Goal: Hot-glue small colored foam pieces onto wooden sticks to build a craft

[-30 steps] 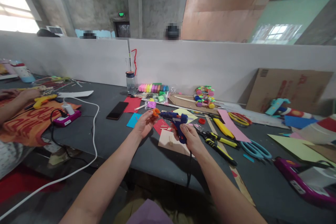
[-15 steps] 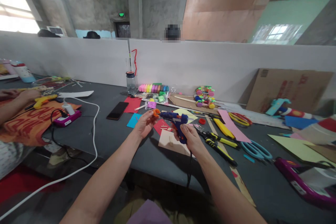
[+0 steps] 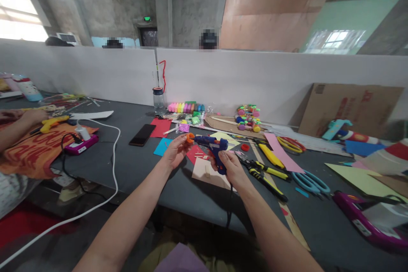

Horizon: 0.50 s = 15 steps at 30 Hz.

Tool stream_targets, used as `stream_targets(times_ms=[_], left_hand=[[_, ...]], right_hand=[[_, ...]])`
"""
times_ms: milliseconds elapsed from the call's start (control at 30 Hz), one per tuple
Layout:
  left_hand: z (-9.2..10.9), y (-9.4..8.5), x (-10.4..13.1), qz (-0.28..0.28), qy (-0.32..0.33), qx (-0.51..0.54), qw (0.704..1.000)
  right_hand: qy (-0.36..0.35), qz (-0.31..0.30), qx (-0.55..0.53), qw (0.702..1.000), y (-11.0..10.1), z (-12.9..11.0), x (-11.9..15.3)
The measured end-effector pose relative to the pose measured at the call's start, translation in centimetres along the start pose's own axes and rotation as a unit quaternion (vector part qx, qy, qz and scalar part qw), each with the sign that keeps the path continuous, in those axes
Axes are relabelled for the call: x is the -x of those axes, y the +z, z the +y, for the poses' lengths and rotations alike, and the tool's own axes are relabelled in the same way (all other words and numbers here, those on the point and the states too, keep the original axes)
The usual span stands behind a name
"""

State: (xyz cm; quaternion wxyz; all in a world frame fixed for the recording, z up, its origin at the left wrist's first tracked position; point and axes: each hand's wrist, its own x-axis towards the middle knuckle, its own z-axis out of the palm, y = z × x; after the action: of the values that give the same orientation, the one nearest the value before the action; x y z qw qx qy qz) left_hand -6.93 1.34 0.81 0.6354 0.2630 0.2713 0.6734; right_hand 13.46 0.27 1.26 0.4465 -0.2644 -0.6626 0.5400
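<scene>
My right hand (image 3: pixel 231 165) is wrapped round the handle of a blue hot glue gun (image 3: pixel 218 148), whose nozzle points left. Its black cord hangs down over the table's front edge. Between the fingertips of my left hand (image 3: pixel 177 151) is a small orange bottle cap (image 3: pixel 190 137), right at the gun's nozzle; I cannot tell whether the two touch. Below the gun lies a beige sheet of paper (image 3: pixel 201 169) with several short thin sticks (image 3: pixel 207 171) on it. A red paper (image 3: pixel 195 153) beside it carries more sticks. A red cap (image 3: pixel 245 147) rests to the right of the gun.
Pliers (image 3: pixel 266 182), blue scissors (image 3: pixel 310 182) and a yellow-handled cutter (image 3: pixel 270 156) lie on the right. A phone (image 3: pixel 142 134) lies left, near a purple power strip (image 3: pixel 82 144) with a white cable. A co-worker's hand (image 3: pixel 33 116) is at far left. A white partition (image 3: pixel 280 89) stands behind.
Almost nothing differs. My hands, the glue gun and the orange cap keep practically the same places.
</scene>
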Motion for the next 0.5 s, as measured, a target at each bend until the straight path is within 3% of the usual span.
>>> stream_targets(times_ms=[500], left_hand=[[-0.22,-0.40,-0.14,-0.031,-0.004,-0.008,0.999]], right_hand=[[-0.011,-0.002,-0.005,1.000,-0.22,0.26,-0.08]])
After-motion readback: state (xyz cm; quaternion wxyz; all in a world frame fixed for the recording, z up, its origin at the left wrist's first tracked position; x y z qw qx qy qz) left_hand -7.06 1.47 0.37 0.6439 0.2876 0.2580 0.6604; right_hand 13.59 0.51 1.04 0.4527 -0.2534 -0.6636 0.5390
